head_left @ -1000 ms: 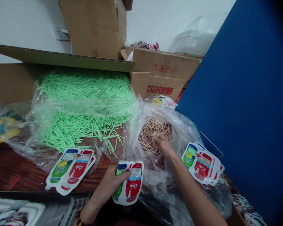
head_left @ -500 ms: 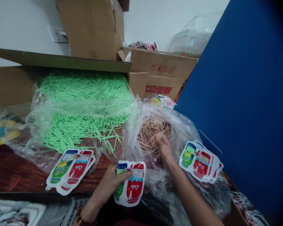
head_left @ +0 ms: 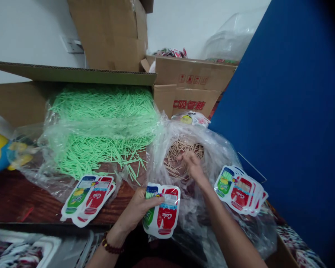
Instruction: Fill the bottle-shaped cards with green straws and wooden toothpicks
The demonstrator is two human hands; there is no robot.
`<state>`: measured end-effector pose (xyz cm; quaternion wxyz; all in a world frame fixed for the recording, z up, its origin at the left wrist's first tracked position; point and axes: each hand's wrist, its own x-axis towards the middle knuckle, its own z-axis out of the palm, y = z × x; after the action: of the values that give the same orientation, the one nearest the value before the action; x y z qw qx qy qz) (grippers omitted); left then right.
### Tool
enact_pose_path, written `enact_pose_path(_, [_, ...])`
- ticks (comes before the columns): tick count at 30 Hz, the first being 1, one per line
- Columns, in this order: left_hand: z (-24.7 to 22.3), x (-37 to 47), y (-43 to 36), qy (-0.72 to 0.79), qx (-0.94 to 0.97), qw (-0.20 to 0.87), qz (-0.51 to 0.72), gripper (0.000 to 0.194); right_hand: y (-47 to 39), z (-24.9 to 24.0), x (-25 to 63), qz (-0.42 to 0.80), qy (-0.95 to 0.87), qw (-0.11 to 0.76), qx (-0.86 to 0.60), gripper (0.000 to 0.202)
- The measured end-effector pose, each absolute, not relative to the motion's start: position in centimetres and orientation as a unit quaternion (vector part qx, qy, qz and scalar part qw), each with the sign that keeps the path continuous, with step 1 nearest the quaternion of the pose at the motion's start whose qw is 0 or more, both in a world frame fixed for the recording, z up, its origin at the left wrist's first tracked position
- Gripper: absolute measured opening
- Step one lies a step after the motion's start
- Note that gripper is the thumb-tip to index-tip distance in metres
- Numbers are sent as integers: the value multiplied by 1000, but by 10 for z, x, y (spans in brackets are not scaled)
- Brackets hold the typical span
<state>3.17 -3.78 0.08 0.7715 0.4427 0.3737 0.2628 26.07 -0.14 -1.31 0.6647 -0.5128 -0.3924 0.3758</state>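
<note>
My left hand (head_left: pixel 141 208) grips a printed plastic packet (head_left: pixel 167 214), thumb across its front. The packet is shaped like two drink bottles, a green one with pale green sticks showing and a red one marked Cola. My right hand (head_left: pixel 192 163) is over brown sticks (head_left: pixel 181 149) in an open clear plastic bag (head_left: pixel 216 149). Its fingers are partly stretched out, and I see no stick held in them; its underside is hidden. Similar packets lie in a stack (head_left: pixel 88 199) to the left and a fanned stack (head_left: pixel 240 190) to the right.
Green sticks (head_left: pixel 100 149) spill from a plastic-lined carton (head_left: pixel 100 74) onto the dark wooden table (head_left: pixel 13 199). A printed carton (head_left: pixel 195 83) stands behind the bag. At right rises a blue panel (head_left: pixel 284 111). A white crate (head_left: pixel 54 243) is low at left.
The view has shifted slightly, moving things rightward. My left hand has raised the packet a little toward the right. My right hand's fingers have loosened from a pinch over the brown sticks.
</note>
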Motion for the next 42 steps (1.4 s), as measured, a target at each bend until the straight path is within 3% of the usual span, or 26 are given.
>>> enact_pose_path(4, [-3, 32, -39, 380, 435, 772, 264, 21, 7, -25, 282, 366, -382, 658, -535, 23])
enact_pose_path(9, [-4, 35, -40, 366, 433, 783, 254, 20, -11, -11, 261, 473, -242, 748, -398, 24])
enact_pose_path(15, [-2, 33, -39, 362, 435, 784, 255, 19, -41, 17, 210, 528, -209, 763, -308, 16])
enact_pose_path(28, [5, 33, -43, 333, 404, 800, 293, 18, -67, 21, 178, 541, -203, 720, -385, 24])
enact_pose_path(42, [5, 33, -41, 320, 470, 773, 280, 15, -68, 15, 182, 532, -176, 738, -376, 25])
